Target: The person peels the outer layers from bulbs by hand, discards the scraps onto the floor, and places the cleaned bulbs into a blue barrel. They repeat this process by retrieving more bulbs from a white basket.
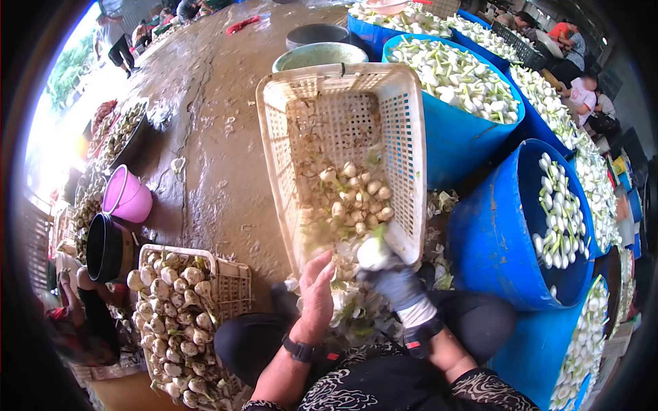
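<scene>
My right hand (392, 282), in a grey and white glove, is closed on a white garlic-like bulb (373, 253) at the near end of a pale plastic crate (409, 147). Both the bulb and the glove's fingertips are smeared by motion. Bare, with its fingers stretched upward, my left hand (317, 291) is just left of that bulb and appears to hold nothing. Loose brownish-white bulbs (360, 195) lie inside the crate, which has dirt on its floor. Between my knees is a heap of pale peelings (349, 305).
At left, a second crate (236, 270) is piled with unpeeled bulbs (175, 312). A pink bucket (130, 195) and a black bucket (106, 246) stand beyond it. Blue barrels (480, 229) of white bulbs line the right. Other people (582, 96) sit at the far right.
</scene>
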`<state>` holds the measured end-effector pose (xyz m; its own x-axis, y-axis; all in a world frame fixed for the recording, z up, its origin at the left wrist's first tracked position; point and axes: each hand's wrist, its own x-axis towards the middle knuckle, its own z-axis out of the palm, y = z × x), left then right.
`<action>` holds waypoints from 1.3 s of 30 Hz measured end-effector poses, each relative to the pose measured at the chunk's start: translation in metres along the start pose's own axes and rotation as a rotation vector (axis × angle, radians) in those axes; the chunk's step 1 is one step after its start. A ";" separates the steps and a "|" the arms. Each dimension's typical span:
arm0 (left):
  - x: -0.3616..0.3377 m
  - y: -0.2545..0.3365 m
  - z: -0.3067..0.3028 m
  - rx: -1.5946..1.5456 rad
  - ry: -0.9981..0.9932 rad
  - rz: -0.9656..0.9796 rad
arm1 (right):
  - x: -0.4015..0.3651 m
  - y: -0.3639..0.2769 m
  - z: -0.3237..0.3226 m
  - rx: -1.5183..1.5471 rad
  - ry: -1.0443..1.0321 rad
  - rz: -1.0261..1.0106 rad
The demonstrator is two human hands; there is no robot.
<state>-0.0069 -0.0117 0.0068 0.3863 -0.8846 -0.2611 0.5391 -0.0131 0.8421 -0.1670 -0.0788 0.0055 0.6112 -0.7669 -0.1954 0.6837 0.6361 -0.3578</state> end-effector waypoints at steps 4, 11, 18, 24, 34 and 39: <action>0.001 0.005 -0.002 -0.027 0.077 -0.057 | 0.011 -0.112 0.043 0.092 -0.772 -0.558; 0.003 0.018 0.010 -0.172 -0.051 -0.154 | 0.185 -0.038 -0.090 -1.671 0.214 -0.275; 0.016 0.027 0.000 0.025 -0.010 -0.225 | 0.273 0.046 -0.147 -2.354 0.287 0.195; 0.020 0.025 -0.006 -0.013 0.019 -0.258 | 0.264 0.042 -0.132 -2.278 0.419 0.303; 0.022 0.014 -0.010 0.187 0.156 -0.121 | 0.126 0.015 -0.035 -1.255 0.010 -0.244; 0.023 0.005 -0.004 0.075 0.063 0.055 | 0.073 0.022 0.025 -1.289 -0.097 -0.366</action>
<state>0.0073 -0.0302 0.0031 0.4610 -0.8542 -0.2405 0.4591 -0.0024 0.8884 -0.0974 -0.1183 0.0060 0.5375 -0.8314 0.1411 -0.0150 -0.1767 -0.9842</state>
